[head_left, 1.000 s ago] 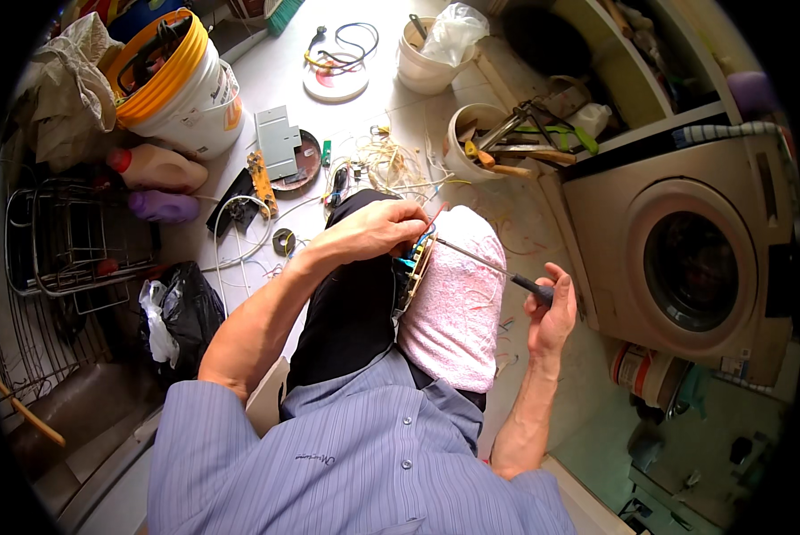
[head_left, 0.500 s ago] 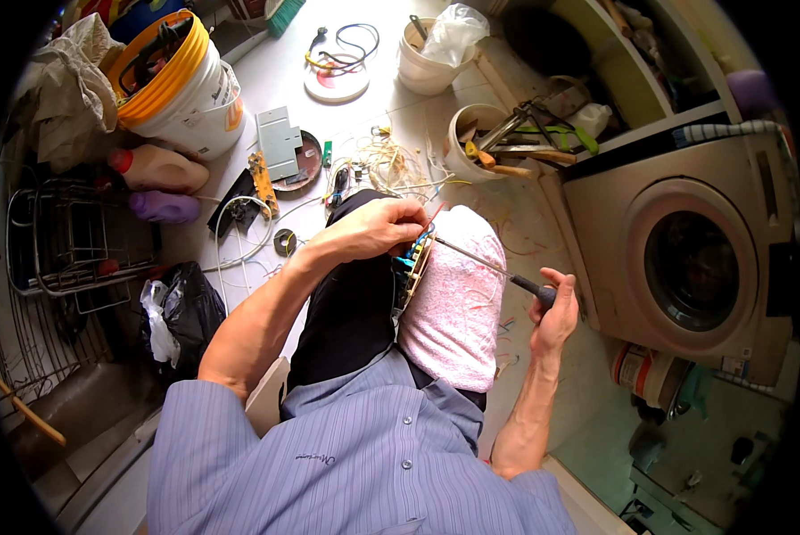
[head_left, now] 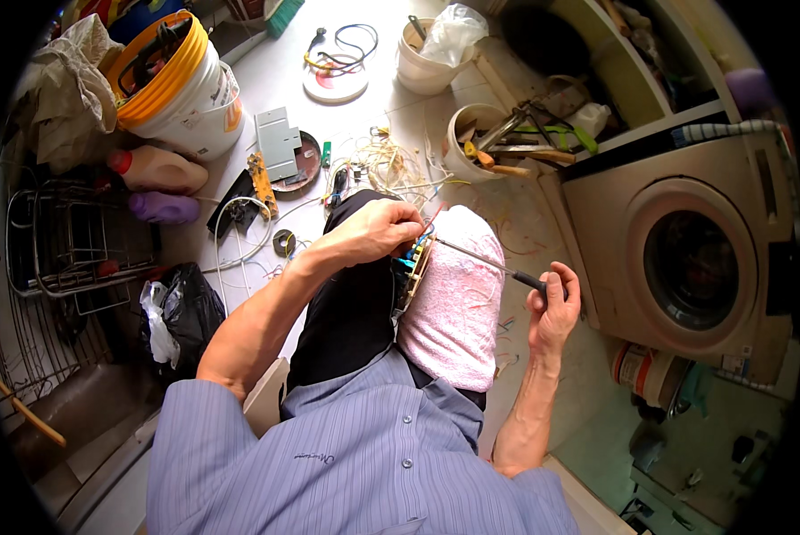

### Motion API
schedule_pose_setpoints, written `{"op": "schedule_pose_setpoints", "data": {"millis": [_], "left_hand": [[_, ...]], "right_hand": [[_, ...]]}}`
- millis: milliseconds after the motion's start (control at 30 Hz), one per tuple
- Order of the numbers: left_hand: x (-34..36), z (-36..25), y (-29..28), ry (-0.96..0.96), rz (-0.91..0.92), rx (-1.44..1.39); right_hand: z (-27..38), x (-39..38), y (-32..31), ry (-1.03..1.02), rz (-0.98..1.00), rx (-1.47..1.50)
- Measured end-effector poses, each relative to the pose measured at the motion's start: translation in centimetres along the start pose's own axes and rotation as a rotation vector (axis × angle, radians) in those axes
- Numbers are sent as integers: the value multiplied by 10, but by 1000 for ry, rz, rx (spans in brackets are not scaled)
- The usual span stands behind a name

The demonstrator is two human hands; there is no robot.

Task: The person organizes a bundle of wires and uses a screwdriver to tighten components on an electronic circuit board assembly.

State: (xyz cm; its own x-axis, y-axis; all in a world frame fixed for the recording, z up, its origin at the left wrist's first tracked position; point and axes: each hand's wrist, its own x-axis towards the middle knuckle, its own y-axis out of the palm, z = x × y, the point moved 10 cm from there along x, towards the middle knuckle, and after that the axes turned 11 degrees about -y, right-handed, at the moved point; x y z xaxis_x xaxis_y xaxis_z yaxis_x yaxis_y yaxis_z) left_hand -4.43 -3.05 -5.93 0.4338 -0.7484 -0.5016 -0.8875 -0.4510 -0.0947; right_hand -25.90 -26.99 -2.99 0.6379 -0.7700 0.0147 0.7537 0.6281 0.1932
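Note:
My left hand (head_left: 380,232) is closed in a pinch at the upper end of a circuit board (head_left: 414,275), beside a thin red wire (head_left: 434,217). My fingers partly cover what they grip. The board stands on edge between my thighs, with blue parts and wires on it. In my right hand (head_left: 553,312) is a screwdriver (head_left: 480,258), held by its black handle. Its long thin shaft points left, and the tip reaches the wires at the board's upper end. A pink towel (head_left: 453,308) lies over my right thigh.
Loose wires (head_left: 387,165) litter the floor ahead, near a grey metal plate (head_left: 278,143). A tool bucket (head_left: 473,147) stands beyond my knees. To the right is a washing machine (head_left: 587,223); at left are a white bucket (head_left: 195,116) and a black bag (head_left: 195,308).
My right hand and the screwdriver handle have shifted slightly, with the fingers repositioned around the handle. The tip stays at the board. My left hand has barely moved.

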Motion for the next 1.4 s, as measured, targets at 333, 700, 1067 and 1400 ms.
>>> {"op": "schedule_pose_setpoints", "data": {"millis": [333, 700, 1067, 1400], "left_hand": [[-6, 9, -8, -51, -7, -417], [-19, 14, -6, 86, -165, -340], [-24, 15, -1, 113, -250, -376], [-27, 17, 2, 137, -299, -394]], "right_hand": [[-7, -1, -8, -10, -80, 146], [27, 4, -29, -176, -161, -48], [77, 14, 36, -124, 186, -23], [1, 9, 167, -148, 830, -659]]}}
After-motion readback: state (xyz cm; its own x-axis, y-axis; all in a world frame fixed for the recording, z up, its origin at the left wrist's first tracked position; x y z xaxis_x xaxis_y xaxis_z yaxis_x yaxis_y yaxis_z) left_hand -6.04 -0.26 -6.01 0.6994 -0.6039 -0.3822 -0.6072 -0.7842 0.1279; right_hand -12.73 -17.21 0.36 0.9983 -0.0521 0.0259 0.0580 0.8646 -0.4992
